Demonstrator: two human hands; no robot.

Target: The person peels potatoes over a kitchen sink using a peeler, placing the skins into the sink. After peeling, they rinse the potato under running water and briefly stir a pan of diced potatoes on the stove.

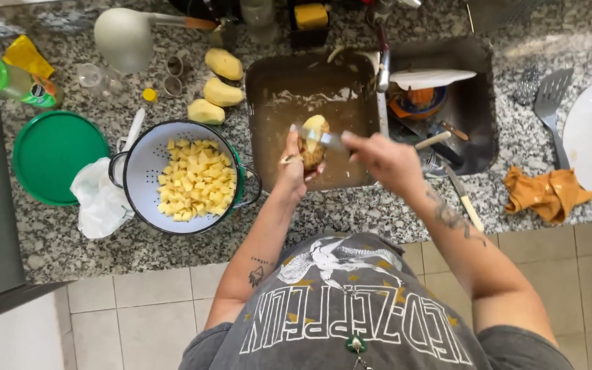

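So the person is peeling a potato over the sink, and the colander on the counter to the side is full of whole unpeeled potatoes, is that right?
Not quite. The left hand holds a potato over the sink and the right hand works a peeler on it, but the head view shows the colander holds diced potato cubes, not whole unpeeled potatoes.

Half-peeled potato [313, 140] held upright over sink, apparently touching peeler [327, 139].

Left hand [297, 159]: raised, palm turned inward, fingers curled in a closed grip, forearm reaching up from the torso, small tattoo near the elbow. Right hand [386, 159]: fist closed, knuckles up, wrist bent toward the left hand; tattooed forearm angled in from the right.
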